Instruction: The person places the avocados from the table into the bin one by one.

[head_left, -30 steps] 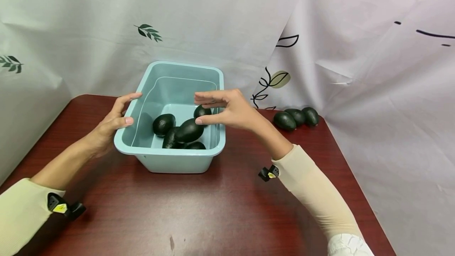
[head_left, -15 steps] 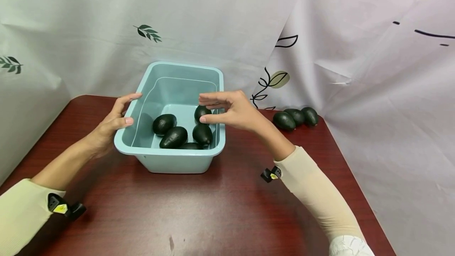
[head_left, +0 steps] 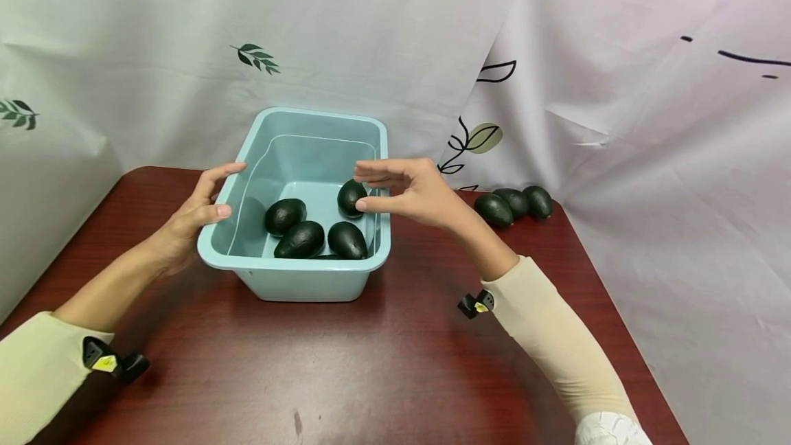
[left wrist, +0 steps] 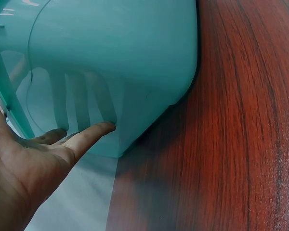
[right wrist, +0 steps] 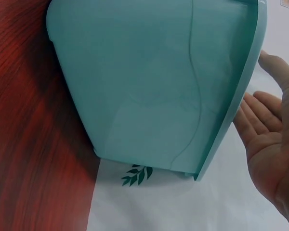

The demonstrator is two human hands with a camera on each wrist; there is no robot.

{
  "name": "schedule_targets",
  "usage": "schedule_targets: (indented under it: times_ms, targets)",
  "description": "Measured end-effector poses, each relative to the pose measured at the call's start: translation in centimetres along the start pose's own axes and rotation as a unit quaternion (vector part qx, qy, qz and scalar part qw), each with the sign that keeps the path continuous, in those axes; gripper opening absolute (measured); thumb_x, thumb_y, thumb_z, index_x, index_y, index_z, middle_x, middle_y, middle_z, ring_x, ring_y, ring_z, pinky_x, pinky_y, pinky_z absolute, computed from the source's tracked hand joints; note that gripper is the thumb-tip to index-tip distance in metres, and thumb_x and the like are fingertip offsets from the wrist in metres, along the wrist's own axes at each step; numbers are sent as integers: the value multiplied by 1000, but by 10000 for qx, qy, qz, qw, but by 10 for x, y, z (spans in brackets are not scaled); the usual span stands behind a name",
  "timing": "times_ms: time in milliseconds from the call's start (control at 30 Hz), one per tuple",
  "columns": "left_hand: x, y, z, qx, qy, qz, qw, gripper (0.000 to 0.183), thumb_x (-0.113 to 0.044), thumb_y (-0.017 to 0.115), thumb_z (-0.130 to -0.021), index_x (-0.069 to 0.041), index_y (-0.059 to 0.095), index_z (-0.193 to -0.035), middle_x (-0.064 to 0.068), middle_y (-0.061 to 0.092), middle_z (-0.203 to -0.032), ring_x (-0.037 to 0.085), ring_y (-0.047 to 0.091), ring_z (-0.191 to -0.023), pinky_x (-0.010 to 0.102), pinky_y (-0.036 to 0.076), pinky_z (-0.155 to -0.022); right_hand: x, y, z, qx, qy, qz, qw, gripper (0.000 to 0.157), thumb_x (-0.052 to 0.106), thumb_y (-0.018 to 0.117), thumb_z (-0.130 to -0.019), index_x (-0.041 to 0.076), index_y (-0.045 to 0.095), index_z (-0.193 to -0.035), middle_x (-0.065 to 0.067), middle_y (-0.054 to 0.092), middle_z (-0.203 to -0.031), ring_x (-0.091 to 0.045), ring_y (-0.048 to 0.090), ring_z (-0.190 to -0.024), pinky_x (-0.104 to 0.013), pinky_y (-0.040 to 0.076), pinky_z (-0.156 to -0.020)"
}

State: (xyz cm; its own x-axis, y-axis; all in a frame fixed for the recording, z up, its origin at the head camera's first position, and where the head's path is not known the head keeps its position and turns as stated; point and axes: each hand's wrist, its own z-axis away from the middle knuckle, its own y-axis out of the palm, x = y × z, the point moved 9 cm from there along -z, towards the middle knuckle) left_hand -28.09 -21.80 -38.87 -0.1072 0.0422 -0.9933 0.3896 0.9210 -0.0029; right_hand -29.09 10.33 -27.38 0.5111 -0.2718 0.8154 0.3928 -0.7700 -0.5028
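Note:
A light blue plastic basin stands on the dark red table with several dark green avocados inside. One avocado lies by the near right corner, another to its left; part of one under them is hidden by the front rim. My left hand holds the left rim, thumb and index finger on it, while other fingers press the outer wall below. Over the right rim hovers my right hand, fingers extended and thumb apart, holding nothing. An avocado shows just beyond its thumb tip.
Three more avocados lie together at the table's back right corner. A white patterned curtain hangs behind and around the table. Small black cameras are strapped to both wrists.
The avocado below my right hand has dropped among the others and rolled towards the near right corner. My right hand has drifted slightly right; the left hand stays on the rim.

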Motion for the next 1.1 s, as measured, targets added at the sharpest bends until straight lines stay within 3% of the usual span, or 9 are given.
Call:
schedule_targets:
  times_ms: [367,600,933,1100]
  targets:
    - [0,1,-1,34,9,6,10000,70,-25,53,-106,-45,32,-169,2,38,-152,19,59,-126,34,61,-87,-3,-15,8,-318,106,-532,9980,56,4,92,-91,1,75,-144,-16,81,-137,-27,80,-128,-53,59,-117]
    - [0,0,0,2,2,-39,10000,70,-25,53,-105,-46,32,-169,1,37,-152,19,57,-126,33,60,-87,-5,-22,14,-420,211,-709,9964,55,0,91,-90,0,75,-143,-18,80,-139,-30,79,-131,-40,61,-113]
    - [-1,-1,0,-13,29,-50,10000,70,-24,52,-105,-46,33,-169,2,38,-150,19,58,-124,33,60,-87,-15,-36,28,-786,385,-869,9924,54,0,92,-89,0,77,-140,-18,80,-138,-38,78,-131,-40,63,-110]
    - [-1,0,0,9,47,-71,10000,70,-24,51,-105,-45,33,-169,2,38,-151,19,58,-125,34,60,-87,-21,-41,33,-894,227,-716,9932,53,-2,91,-89,-1,77,-140,-19,81,-136,-28,81,-126,-43,63,-110]
